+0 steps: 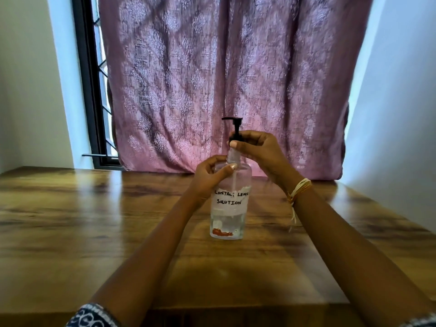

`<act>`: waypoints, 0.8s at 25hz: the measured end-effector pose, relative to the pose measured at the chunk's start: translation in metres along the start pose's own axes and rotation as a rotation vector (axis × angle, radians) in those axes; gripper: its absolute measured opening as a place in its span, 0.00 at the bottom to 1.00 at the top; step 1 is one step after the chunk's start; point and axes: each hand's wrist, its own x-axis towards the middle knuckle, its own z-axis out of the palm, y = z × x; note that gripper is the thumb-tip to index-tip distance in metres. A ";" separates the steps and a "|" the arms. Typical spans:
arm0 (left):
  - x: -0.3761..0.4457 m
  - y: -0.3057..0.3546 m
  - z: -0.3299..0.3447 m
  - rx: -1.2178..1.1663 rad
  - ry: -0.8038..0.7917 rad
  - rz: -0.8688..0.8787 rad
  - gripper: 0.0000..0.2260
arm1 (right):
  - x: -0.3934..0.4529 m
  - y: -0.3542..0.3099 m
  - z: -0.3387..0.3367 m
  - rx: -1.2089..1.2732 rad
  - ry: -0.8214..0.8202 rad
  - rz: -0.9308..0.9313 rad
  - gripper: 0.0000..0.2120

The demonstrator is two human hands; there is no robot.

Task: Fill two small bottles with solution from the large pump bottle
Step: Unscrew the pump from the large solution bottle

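Note:
A large clear pump bottle [227,208] stands upright on the wooden table [94,220], with a white label that reads "contact lens solution" and a little clear liquid at the bottom. My left hand [210,178] grips the bottle's shoulder from the left. My right hand [257,149] pinches the collar of the black pump head [234,125] at the bottle's neck. The pump stands raised, its spout pointing left. No small bottles are in view.
A pink patterned curtain [224,79] hangs right behind the table's far edge. A dark window frame [89,90] shows at the left. White walls close both sides. The table's near edge runs along the bottom.

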 end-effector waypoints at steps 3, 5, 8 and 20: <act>0.009 0.022 -0.012 0.162 -0.128 -0.082 0.01 | 0.006 -0.023 0.000 -0.012 0.027 0.027 0.12; 0.015 0.035 -0.017 0.334 -0.206 -0.144 0.03 | 0.011 -0.037 0.000 0.032 0.079 0.050 0.11; 0.016 0.051 -0.017 0.530 -0.290 -0.161 0.10 | 0.020 -0.064 -0.003 0.133 0.197 0.030 0.08; -0.007 0.067 -0.001 0.566 -0.246 -0.193 0.14 | 0.009 -0.115 -0.049 0.505 0.772 -0.276 0.06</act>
